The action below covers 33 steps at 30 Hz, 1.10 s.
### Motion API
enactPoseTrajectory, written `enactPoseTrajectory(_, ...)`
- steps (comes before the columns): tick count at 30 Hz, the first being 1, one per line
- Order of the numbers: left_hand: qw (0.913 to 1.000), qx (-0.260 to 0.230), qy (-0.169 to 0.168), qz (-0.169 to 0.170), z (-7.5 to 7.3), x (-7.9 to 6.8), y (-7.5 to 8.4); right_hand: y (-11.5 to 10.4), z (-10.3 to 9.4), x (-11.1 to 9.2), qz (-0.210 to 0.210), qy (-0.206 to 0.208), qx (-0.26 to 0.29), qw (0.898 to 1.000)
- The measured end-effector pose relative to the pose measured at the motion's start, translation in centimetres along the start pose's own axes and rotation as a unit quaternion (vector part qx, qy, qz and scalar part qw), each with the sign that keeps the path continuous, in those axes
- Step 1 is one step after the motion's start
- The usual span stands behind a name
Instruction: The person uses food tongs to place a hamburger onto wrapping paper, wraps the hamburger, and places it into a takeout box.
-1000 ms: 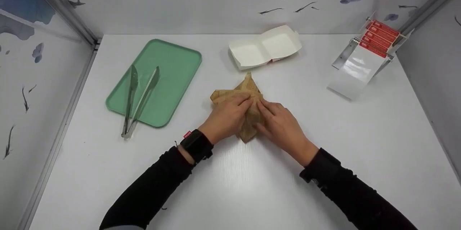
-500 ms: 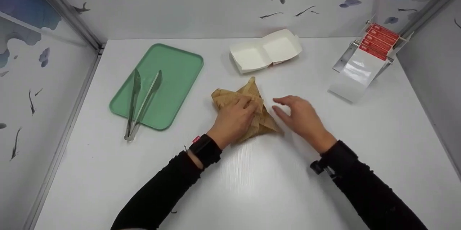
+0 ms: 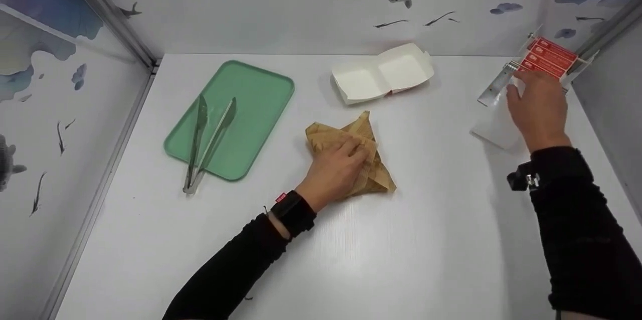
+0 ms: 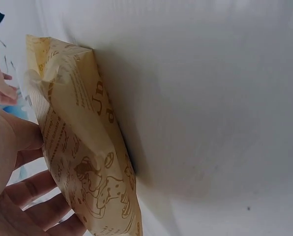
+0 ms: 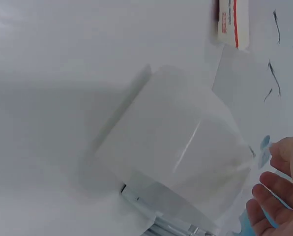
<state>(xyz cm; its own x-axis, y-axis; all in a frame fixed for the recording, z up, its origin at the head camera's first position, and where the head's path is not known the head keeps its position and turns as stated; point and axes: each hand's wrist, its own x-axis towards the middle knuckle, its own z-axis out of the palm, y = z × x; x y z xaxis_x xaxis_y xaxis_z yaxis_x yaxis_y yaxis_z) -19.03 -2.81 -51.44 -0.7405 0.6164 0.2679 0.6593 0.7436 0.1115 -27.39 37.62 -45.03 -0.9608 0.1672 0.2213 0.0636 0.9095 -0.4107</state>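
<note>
A packet of brown printed paper, folded in with pointed corners, lies mid-table. My left hand rests on its top, and in the left wrist view several fingers lie spread against the paper. At the right rear, my right hand reaches over a metal holder of red and white label sheets. The thumb and forefinger are near the red edges. In the right wrist view, the right hand has relaxed, parted fingers beside the glossy white sheet, with no grip visible.
An unfolded white carton stands at the back centre. On the left, metal tongs lie across a green tray, their hinge end past its edge. Printed wall panels enclose the back and sides.
My right hand has left the paper packet and moved right and back to the label holder. The left hand has stayed on the packet, whose lower right corner now spreads outward.
</note>
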Motion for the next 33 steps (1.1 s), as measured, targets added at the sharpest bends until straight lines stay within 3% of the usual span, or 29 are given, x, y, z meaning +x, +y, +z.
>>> enactPoseTrajectory(7,0.9999,-0.013,0.011,0.003,0.1,-0.1,-0.1,1.6,-0.7,1.6,-0.004,-0.047,-0.048,0.998)
enactPoseTrajectory(14,0.9999,-0.013,0.007,0.0,0.1,-0.2,-0.3,1.3,-0.7,2.4,0.006,-0.03,-0.078,0.996)
enactPoseTrajectory(33,0.9992,-0.009,0.036,0.014,0.5,-0.3,-0.7,1.3,-0.3,4.3,0.026,-0.023,-0.072,0.997)
